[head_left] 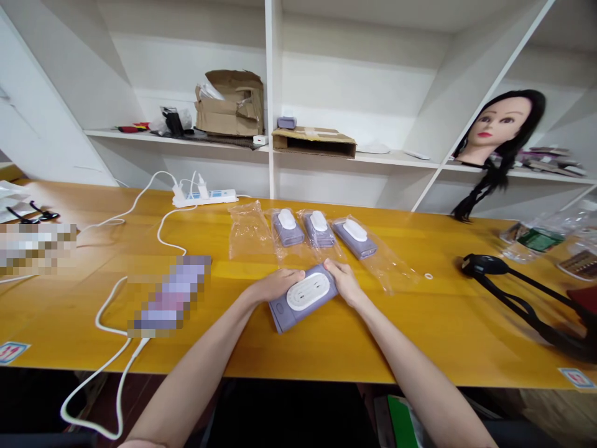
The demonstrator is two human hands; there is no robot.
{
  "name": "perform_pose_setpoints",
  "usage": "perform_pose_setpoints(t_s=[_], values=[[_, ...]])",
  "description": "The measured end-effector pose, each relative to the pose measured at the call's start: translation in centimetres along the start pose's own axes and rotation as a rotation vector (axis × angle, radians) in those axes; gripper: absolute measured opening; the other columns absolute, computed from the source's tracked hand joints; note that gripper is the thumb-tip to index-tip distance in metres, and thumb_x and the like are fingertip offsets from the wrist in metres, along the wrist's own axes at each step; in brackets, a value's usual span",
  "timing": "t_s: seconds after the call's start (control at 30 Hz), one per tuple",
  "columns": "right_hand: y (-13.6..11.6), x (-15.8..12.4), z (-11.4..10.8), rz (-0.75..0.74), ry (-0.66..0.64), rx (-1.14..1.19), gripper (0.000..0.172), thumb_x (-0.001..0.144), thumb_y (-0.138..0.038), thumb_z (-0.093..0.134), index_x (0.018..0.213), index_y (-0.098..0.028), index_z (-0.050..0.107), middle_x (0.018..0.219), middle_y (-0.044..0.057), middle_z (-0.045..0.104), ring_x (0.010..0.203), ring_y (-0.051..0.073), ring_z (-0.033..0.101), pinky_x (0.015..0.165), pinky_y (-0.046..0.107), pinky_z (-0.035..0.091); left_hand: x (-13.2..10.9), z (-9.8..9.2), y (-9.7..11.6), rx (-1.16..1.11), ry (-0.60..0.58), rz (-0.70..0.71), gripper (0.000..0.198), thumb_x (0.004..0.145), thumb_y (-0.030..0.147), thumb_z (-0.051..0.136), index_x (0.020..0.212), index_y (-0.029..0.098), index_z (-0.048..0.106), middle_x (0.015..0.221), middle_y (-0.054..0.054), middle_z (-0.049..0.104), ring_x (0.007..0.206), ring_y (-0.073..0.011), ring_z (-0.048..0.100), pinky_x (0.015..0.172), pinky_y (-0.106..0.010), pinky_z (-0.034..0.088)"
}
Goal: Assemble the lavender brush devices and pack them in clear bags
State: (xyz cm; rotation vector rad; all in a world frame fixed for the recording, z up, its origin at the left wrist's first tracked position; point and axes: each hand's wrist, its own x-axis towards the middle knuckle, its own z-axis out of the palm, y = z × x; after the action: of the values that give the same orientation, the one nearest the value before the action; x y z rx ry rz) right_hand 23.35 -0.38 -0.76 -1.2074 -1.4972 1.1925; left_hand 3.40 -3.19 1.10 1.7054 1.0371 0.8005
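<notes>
Between my two hands is a lavender folded bundle with a white oval plastic plate (305,292) on its upper face; its exact kind I cannot tell. It is tilted, its left end nearer to me. My left hand (276,285) grips the far left edge, thumb on top near the plate. My right hand (344,281) holds the far right corner, fingers closed over it. Just beyond lie three similar lavender bundles in clear plastic bags: a left one (289,231), a middle one (321,231) and a right one (357,239). A crumpled clear bag (249,231) lies left of them.
On the left, a phone (172,295) is joined to a white cable near a power strip (205,198). A black strapped device (487,264) and plastic bottle (536,239) stand right. White shelves behind hold cardboard boxes (233,112) and a mannequin head (501,124).
</notes>
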Motion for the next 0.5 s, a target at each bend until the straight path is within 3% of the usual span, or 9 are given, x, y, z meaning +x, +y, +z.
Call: perform_pose_setpoints(t_s=[0.1,0.23,0.3,0.4,0.5], values=[[-0.3,0.0,-0.6,0.036,-0.060,-0.037,0.042,0.071,-0.057,0.058,0.062,-0.017,0.060,0.045,-0.002,0.053,0.038,0.012,0.046,0.039,0.024,0.034,0.0,-0.2,-0.2,0.058,-0.064,-0.017,0.041,0.084,0.051,0.040,0.067,0.021,0.063,0.077,-0.001,0.066,0.071,-0.0183,0.055,0.071,-0.028,0.041],[-1.6,0.2,-2.9,0.060,0.002,-0.077,0.046,0.077,-0.061,0.047,0.066,-0.017,0.056,0.042,-0.004,0.049,0.031,0.010,0.041,0.032,0.022,0.031,0.0,-0.6,-0.4,0.091,-0.194,-0.016,0.043,0.084,0.053,0.039,0.072,0.019,0.063,0.083,-0.001,0.067,0.078,-0.0173,0.055,0.075,-0.027,0.039],[-2.4,0.1,-4.2,0.089,-0.005,-0.086,0.050,0.079,-0.064,0.041,0.065,-0.018,0.054,0.043,-0.002,0.050,0.031,0.010,0.042,0.031,0.023,0.034,0.0,-0.6,-0.4,0.009,-0.193,-0.016,0.042,0.083,0.053,0.042,0.074,0.018,0.065,0.086,-0.001,0.068,0.078,-0.0172,0.056,0.075,-0.027,0.040],[-3.6,-0.6,-5.5,0.111,-0.114,-0.176,0.047,0.078,-0.063,0.046,0.067,-0.017,0.052,0.048,-0.002,0.051,0.036,0.010,0.046,0.035,0.023,0.038,0.0,-0.4,-0.2,-0.248,-0.060,-0.103,0.041,0.081,0.053,0.049,0.079,0.017,0.068,0.084,-0.003,0.070,0.075,-0.0179,0.058,0.072,-0.028,0.042],[-4.5,-1.5,-5.9,0.068,-0.201,-0.438,0.040,0.080,-0.057,0.048,0.077,-0.018,0.055,0.052,-0.003,0.052,0.045,0.011,0.049,0.043,0.023,0.041,0.5,-0.2,-0.2,-0.579,0.223,-0.179,0.036,0.074,0.050,0.060,0.078,0.016,0.070,0.075,-0.005,0.072,0.069,-0.0204,0.063,0.066,-0.031,0.045]])
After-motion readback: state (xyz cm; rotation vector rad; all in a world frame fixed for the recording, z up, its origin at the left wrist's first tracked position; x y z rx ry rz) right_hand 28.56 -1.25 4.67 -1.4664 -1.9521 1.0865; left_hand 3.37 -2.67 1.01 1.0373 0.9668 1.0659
